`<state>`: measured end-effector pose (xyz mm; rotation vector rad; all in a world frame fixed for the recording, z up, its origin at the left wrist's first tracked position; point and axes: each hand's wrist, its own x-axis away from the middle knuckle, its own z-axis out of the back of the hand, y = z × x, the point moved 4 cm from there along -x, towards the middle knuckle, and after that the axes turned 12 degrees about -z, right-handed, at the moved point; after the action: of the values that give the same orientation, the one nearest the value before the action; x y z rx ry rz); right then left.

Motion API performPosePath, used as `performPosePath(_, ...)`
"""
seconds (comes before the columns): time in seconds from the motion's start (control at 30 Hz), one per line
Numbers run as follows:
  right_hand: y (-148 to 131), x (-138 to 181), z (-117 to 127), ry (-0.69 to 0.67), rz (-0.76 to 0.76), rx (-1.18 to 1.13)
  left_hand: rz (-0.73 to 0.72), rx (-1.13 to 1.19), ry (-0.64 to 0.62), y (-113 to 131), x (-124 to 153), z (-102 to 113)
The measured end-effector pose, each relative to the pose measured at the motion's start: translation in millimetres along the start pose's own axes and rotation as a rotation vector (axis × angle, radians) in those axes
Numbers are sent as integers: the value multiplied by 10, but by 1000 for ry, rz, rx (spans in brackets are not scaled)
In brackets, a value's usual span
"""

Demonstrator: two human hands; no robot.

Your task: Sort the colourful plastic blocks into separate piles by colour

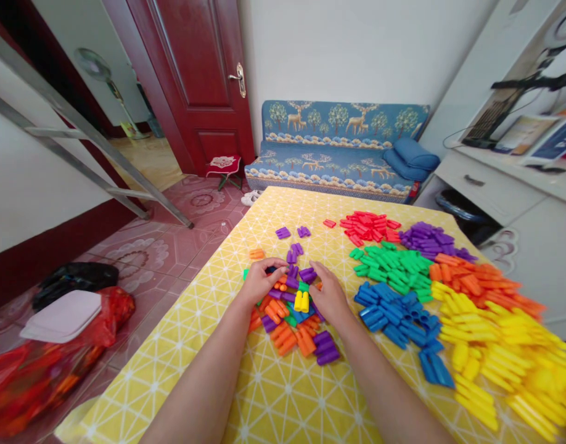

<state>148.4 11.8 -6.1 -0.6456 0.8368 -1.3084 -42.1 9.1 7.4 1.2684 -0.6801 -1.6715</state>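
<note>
A mixed pile of plastic building pieces, each like short joined tubes, lies between my hands. My left hand (261, 281) curves round the pile's left side, thumb and forefinger apart, with a dark blue piece (272, 269) showing between them. On the right side my right hand (332, 295) rests against the pile, fingers spread, close to a purple piece (307, 275). A yellow piece (302, 302) sits on top near a small green piece (303, 287). Orange pieces (283, 338) and a purple piece (326, 348) lie at the near edge. My fingertips partly hide some pieces.
Sorted heaps line the right side: red pieces (369, 227), purple pieces (426, 239), green pieces (396, 265), orange pieces (472, 280), blue pieces (398, 314) and yellow pieces (505, 351). A patterned yellow cloth (283, 407) covers the table. Beyond stands a blue sofa (333, 154).
</note>
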Motion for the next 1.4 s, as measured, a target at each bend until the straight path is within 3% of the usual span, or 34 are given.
performPosePath(0.13,-30,-8,-33,-44,63,-1,-34,-27,-30,24,6,-3)
performPosePath(0.23,-23,-7,4,-37,79,19,-92,-97,-122,87,9,-8)
performPosePath(0.37,20,1,43,-30,53,38,-195,-211,-275,207,0,-9)
performPosePath(0.47,55,5,74,34,-14,-21,-222,-207,-315,252,-7,8)
performPosePath(0.57,45,20,93,74,-45,-86,-208,-151,-320,233,-1,11)
performPosePath(0.73,-164,88,93,24,219,-40,-157,-117,-250,110,16,3)
performPosePath(0.83,-224,103,65,-22,284,25,-120,-77,-219,52,21,-2)
performPosePath(0.97,-188,80,48,-35,249,20,-35,43,-178,9,21,-5)
performPosePath(1.17,-73,79,73,18,84,-171,69,150,-134,34,29,20)
performPosePath(1.4,-83,93,-3,-102,28,-253,-89,53,-152,164,13,36)
